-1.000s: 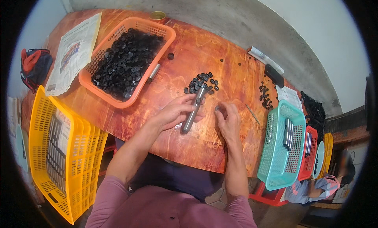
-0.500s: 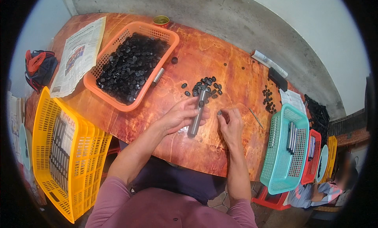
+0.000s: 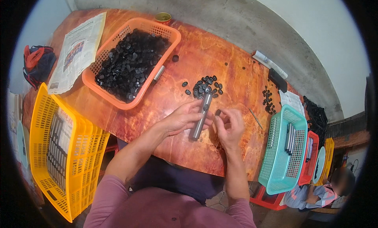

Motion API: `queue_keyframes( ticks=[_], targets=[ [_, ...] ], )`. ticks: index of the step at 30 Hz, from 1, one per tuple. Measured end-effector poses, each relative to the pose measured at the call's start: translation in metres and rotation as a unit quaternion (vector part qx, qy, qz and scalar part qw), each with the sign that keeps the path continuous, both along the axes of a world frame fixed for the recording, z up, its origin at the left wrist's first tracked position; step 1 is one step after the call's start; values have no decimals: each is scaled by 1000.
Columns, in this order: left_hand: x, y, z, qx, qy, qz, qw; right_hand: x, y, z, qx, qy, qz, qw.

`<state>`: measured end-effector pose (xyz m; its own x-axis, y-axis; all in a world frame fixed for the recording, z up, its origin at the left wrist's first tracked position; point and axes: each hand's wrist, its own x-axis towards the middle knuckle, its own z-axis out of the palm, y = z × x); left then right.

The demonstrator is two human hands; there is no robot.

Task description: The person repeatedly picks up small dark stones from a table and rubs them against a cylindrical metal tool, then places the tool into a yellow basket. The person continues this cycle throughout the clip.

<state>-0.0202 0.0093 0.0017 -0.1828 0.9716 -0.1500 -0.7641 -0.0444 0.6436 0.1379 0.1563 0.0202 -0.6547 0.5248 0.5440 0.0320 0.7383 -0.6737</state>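
Head view, tube in left hand

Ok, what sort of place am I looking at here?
Probably a small workshop for manual work: an orange rectangular plastic basket heaped with small black rounded pieces, a teal rectangular plastic basket holding silvery metal-looking tubes, and a grey metal-looking tube in the person's left hand.

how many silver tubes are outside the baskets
2: one silver tube in the left hand, a second tube beside the orange basket, partly hidden. More may be hidden.
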Motion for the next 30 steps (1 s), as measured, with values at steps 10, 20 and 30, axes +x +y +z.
queue_keyframes(
  ticks=[10,20,30],
  targets=[
    [8,1,-3,25,97,-20,995,-8,-9,-1,110,6,52,993],
    [11,0,5,-29,83,-9,996,-8,-12,6,213,-25,41,976],
    [3,-2,1,-39,5,-15,999,-7,-10,-7,-93,26,32,995]
  ],
)
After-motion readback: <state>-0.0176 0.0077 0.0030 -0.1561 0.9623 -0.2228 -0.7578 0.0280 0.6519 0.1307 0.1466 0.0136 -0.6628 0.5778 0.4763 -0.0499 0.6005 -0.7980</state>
